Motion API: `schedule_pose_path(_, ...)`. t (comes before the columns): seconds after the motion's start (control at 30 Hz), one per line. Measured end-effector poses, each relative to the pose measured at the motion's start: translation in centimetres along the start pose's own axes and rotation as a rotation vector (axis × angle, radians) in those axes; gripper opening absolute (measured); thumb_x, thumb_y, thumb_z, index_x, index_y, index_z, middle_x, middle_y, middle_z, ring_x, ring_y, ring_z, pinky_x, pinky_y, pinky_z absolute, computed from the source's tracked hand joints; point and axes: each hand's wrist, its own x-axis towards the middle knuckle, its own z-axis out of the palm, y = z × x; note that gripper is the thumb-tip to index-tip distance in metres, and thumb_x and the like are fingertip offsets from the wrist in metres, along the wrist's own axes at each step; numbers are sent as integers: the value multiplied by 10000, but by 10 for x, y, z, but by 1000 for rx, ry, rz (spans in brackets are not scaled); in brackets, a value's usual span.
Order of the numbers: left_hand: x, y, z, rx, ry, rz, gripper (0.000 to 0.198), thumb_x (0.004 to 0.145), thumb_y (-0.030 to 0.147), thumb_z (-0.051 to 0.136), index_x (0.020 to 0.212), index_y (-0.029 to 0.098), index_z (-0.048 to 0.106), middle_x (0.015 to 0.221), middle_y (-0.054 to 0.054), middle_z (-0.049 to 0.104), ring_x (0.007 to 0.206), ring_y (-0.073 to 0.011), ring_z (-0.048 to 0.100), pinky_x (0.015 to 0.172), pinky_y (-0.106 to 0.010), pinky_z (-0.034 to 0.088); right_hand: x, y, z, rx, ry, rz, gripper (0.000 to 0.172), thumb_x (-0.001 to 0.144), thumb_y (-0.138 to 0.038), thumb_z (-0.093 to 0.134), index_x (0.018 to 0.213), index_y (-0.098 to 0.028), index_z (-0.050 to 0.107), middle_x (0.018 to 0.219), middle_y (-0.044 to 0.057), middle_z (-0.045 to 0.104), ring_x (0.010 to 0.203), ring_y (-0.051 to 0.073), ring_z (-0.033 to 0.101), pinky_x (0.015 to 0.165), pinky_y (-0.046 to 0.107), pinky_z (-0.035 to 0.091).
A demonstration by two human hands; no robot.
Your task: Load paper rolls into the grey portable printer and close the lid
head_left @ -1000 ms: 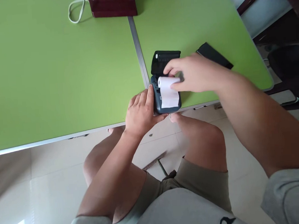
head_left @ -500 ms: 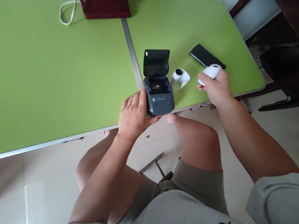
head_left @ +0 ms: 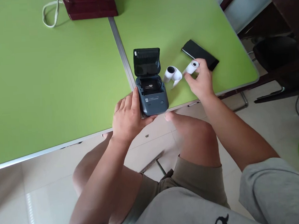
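Dark grey box-shaped plastic printer (head_left: 152, 100), lid raised, sits at the near edge of the green worktop (head_left: 60, 80), with the left hand (head_left: 128, 118) and its fingers wrapped on the printer's left side. To its right, the right hand (head_left: 201, 82) pinches a small white paper roll (head_left: 192, 66) in its fingers, just beside a loose white paper roll (head_left: 171, 73); a flat black phone (head_left: 199, 54) lies behind, near the right edge, with wide bare worktop leftward

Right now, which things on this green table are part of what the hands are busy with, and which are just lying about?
In hand: open printer, steadied by the left hand; paper roll in the right hand; likely the loose roll beside the printer.
Lying about: black phone; dark red box; white cord.
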Motion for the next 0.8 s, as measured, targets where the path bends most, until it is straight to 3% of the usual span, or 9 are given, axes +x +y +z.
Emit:
schedule_pose_path(0.1, 0, 2, -2, 1, -19, -5, 1147, 785, 745, 734, 1604, 33, 364, 1423, -254, 639, 1307, -415, 630, 1124, -511, 487, -7, -7, -8, 1, 64, -9, 501, 838, -228, 647, 1319, -200, 508, 1289, 153, 667, 1250, 298, 656, 1083, 527, 514)
schedule_pose_path(0.23, 0, 3, -3, 1, -32, 4, 1134, 797, 713, 741, 1611, 27, 350, 1428, -252, 635, 1311, -409, 627, 1139, -506, 475, -24, -44, -22, -35, 95, -152, 168, 899, -219, 547, 1057, -236, 599, 1172, 124, 653, 1213, 300, 650, 1110, 548, 498)
schedule_pose_path(0.27, 0, 2, -3, 2, -29, 4, 1141, 793, 719, 739, 1613, 30, 347, 1435, -251, 632, 1309, -410, 628, 1136, -509, 476, -27, -55, -21, -27, 80, -176, 165, 901, -222, 551, 1057, -242, 599, 1164, 120, 645, 1206, 298, 647, 1098, 541, 510)
schedule_pose_path(0.4, 0, 2, -2, -5, -18, -5, 1152, 784, 747, 726, 1618, 52, 342, 1467, -246, 616, 1322, -414, 619, 1129, -503, 478, -22, -82, 2, -14, -43, -191, 466, 867, -218, 630, 1317, -253, 511, 1368, 135, 560, 1294, 290, 603, 1102, 520, 524)
schedule_pose_path(0.53, 0, 2, -3, -20, -34, -17, 1135, 790, 723, 741, 1614, 48, 349, 1456, -249, 619, 1335, -407, 613, 1144, -494, 469, -10, -70, 34, 10, -29, -155, 501, 875, -271, 675, 1335, -228, 481, 1375, 152, 543, 1331, 297, 577, 1161, 538, 462)
schedule_pose_path(0.67, 0, 4, -3, -19, -36, 0, 1133, 791, 674, 774, 1614, 27, 340, 1451, -249, 621, 1349, -401, 605, 1155, -495, 464, -7, -44, 52, 195, 0, -115, 510, 862, -357, 723, 1286, -248, 461, 1266, 104, 620, 1198, 280, 646, 1061, 525, 515)
schedule_pose_path(0.8, 0, 4, -3, -21, -39, -6, 1153, 772, 675, 791, 1611, 22, 346, 1451, -250, 620, 1346, -408, 607, 1149, -505, 470, -8, -34, 57, 382, -38, -203, 594, 873, -401, 720, 1362, -294, 400, 1206, 66, 655, 1086, 253, 681, 960, 481, 551)
